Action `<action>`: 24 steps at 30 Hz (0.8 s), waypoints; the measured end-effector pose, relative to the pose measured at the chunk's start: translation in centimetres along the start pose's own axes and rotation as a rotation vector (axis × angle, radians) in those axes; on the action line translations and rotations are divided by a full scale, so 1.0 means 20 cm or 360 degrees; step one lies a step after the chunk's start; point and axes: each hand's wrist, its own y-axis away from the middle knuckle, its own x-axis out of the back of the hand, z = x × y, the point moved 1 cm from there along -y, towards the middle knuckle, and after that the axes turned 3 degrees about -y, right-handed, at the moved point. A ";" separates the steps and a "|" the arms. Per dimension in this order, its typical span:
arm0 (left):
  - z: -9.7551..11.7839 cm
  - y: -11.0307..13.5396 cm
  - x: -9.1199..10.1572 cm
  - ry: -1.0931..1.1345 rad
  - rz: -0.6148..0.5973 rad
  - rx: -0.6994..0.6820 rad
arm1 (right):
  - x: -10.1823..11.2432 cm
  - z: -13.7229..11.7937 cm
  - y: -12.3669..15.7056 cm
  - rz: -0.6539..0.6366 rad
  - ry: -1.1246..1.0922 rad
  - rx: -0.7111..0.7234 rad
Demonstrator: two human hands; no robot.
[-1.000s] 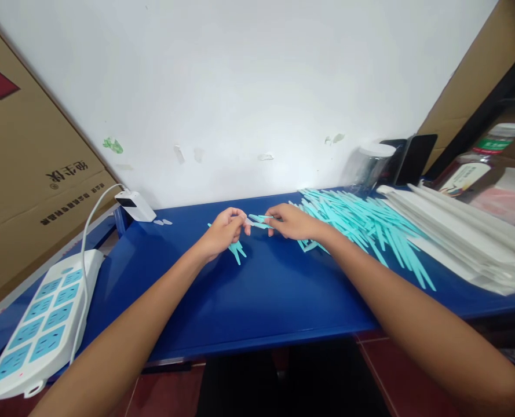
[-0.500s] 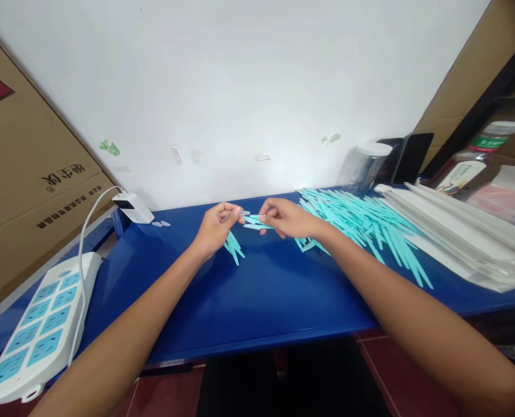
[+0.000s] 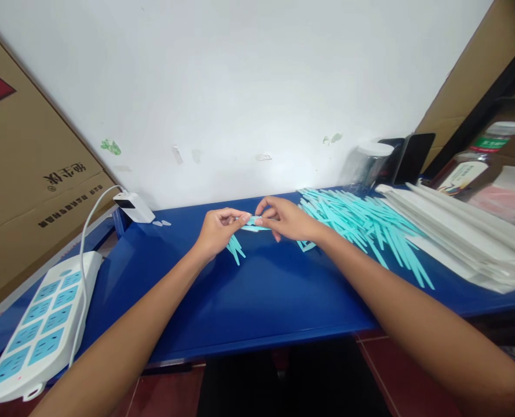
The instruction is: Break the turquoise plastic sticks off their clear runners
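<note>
My left hand (image 3: 219, 233) is closed in a pinch at the left end of some slim turquoise sticks (image 3: 257, 227), shaped like eyebrow razors. My right hand (image 3: 285, 219) pinches the same sticks from the right, its fingertips almost meeting the left thumb. A small clear piece was in the left fingers earlier; the fingertips now mostly hide that spot. Below my left hand lie a few more turquoise sticks (image 3: 236, 250) on the blue table (image 3: 257, 301). A large loose pile of turquoise sticks (image 3: 361, 223) spreads just beyond my right wrist.
Two small clear pieces (image 3: 161, 223) lie beside a white device (image 3: 134, 207) with a cable. A power strip (image 3: 44, 327) runs along the left. Plastic sleeves (image 3: 461, 237), a lidded jar (image 3: 370, 162) and a bottle (image 3: 470, 162) stand or lie at the right. A white wall (image 3: 248, 87) rises behind.
My left hand has moved slightly right, closing the gap to my right hand. The clear piece that stuck out of its fingers has come up to the turquoise sticks.
</note>
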 end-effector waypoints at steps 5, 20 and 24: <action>0.02 0.01 0.01 -0.0092 0.0018 -0.0061 | -0.02 0.00 0.00 -0.0014 -0.0047 0.0011; 0.01 -0.02 0.04 -0.0197 0.0135 -0.0066 | -0.01 -0.01 0.00 0.0000 -0.0030 -0.0028; 0.03 0.00 0.04 -0.0490 -0.0007 -0.0214 | 0.00 -0.02 0.00 -0.0020 -0.0075 -0.0009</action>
